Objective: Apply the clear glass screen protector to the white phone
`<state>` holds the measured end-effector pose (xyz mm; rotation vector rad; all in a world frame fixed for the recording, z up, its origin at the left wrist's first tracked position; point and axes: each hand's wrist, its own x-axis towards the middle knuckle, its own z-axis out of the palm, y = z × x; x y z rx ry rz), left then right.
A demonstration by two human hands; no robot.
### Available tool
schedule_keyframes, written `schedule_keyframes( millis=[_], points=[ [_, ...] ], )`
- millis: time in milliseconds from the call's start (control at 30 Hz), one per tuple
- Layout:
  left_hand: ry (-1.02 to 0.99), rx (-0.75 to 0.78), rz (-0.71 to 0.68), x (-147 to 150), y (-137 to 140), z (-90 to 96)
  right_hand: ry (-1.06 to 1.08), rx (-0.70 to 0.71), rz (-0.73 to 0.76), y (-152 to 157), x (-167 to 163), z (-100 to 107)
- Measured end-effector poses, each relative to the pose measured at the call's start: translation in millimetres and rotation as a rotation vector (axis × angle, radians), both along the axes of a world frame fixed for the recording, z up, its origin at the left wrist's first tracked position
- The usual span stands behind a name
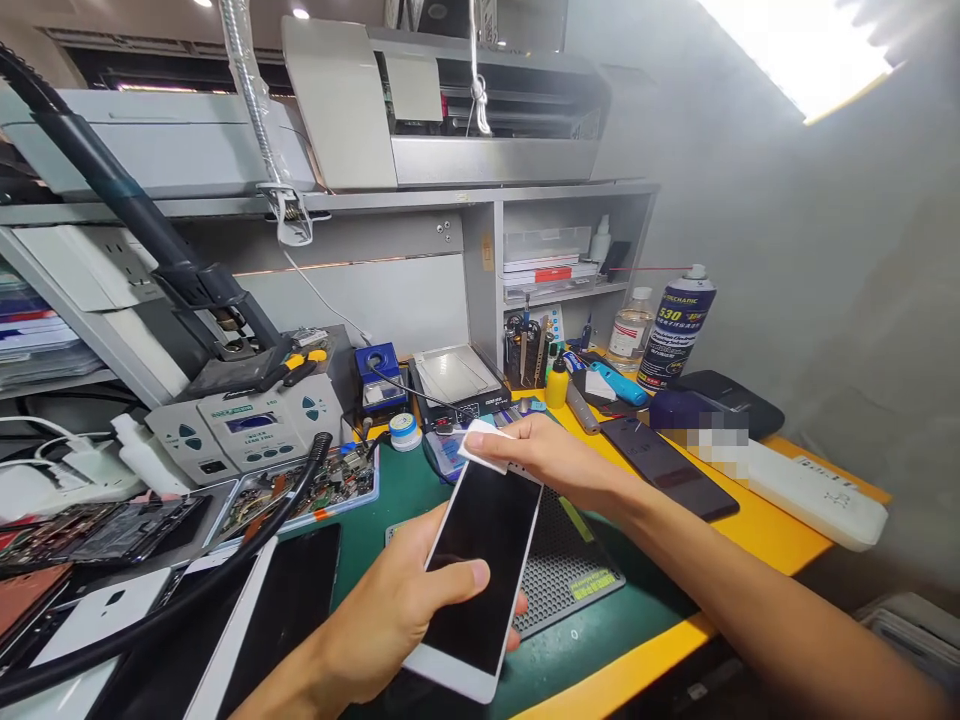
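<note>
A smartphone (491,530) with a white frame and a dark screen is tilted in front of me above the bench. My left hand (397,605) grips its lower half, thumb lying across the glass and fingertips showing at the right edge. At the phone's top end, my right hand (544,455) pinches a small white piece (481,459) that looks like a cloth or wipe, pressed against the phone's top. The right thumb lies on the white piece; its other fingers are partly hidden behind. Below the phone lies a grey perforated mat (559,570).
A hot-air station (247,430) and a tray of circuit boards (300,490) stand left. Several phones and a black hose (300,500) lie nearer. Rightward are a dark phone (667,465), a white long box (817,495), a spray can (679,325) and a yellow bottle (556,385).
</note>
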<state>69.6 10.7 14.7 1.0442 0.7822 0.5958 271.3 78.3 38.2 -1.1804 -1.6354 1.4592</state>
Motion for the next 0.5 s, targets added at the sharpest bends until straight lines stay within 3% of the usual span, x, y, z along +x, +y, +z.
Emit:
schedule_keyframes(
  millis=[200, 400, 500],
  points=[
    [-0.053, -0.022, 0.13, -11, 9, 5.2, 0.182, -0.06, 0.101, 11, 12, -2],
    [-0.119, -0.009, 0.273, -10, 11, 12.7, 0.044, 0.045, -0.039, 9, -1, -9],
    [-0.167, -0.049, 0.418, -7, 14, 13.2, -0.003, 0.044, -0.015, 4, -8, -14]
  ],
)
